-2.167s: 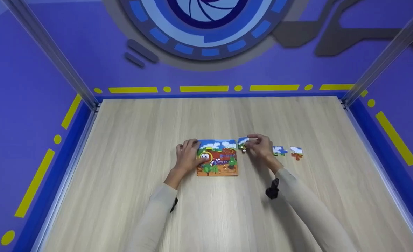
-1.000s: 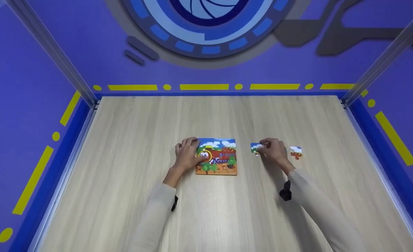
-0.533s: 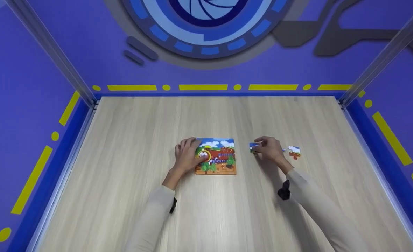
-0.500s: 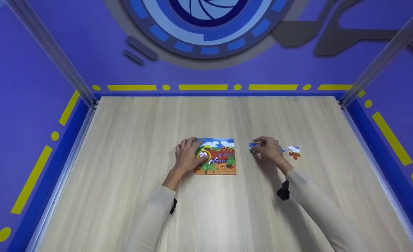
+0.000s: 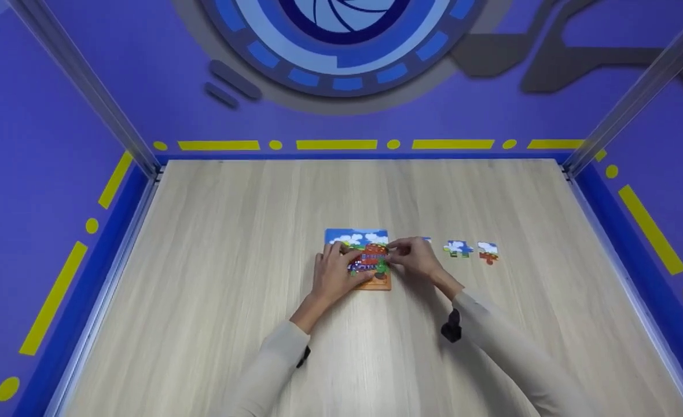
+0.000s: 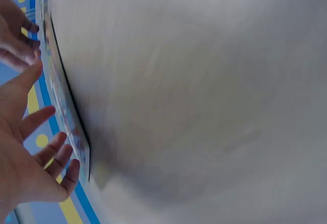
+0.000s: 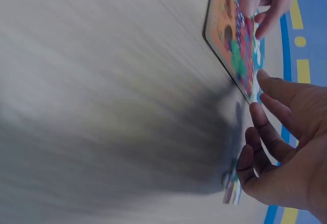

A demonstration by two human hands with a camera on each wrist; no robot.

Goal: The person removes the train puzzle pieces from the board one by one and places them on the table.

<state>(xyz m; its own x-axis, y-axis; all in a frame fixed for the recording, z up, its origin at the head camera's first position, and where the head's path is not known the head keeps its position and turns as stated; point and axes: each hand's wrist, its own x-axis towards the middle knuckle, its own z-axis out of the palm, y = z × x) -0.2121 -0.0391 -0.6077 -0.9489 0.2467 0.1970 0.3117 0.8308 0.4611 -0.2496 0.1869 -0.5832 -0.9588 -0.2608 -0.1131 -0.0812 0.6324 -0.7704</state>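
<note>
Glossy red, orange and sky-blue print covers the puzzle board (image 5: 383,284), which lies flat on the pale wood-grain table (image 5: 173,318) with the left hand (image 5: 336,275) over its left side. Progress-wise, what shows past the fingers reads as a pretty whole scene: train, clouds, cactus, sandy ground. I'd call it well along, but honestly can't tell how much of that is fitted pieces and how much is a printed base underneath. On the to-do side, three bits lie off to the right: one mostly hidden behind the right hand (image 5: 417,258), just a blue-and-white corner (image 5: 427,239) peeking out, then a cloud piece (image 5: 458,249) with knobby tabs, then a cloud-over-red piece (image 5: 488,252) with a round tab pointing down. None of those are in place, so I'd guess it's not finished. Grip check: left fingers are loosely spread with a gap to the thumb, while the right fingertips are close together at the board's right edge, and I can't tell if they're pinching anything. Board looks thin and stiff, squarish, rounded corner, dark edge. Pieces look like flat, stiff cutouts, maybe cardboard or thin wood.
</note>
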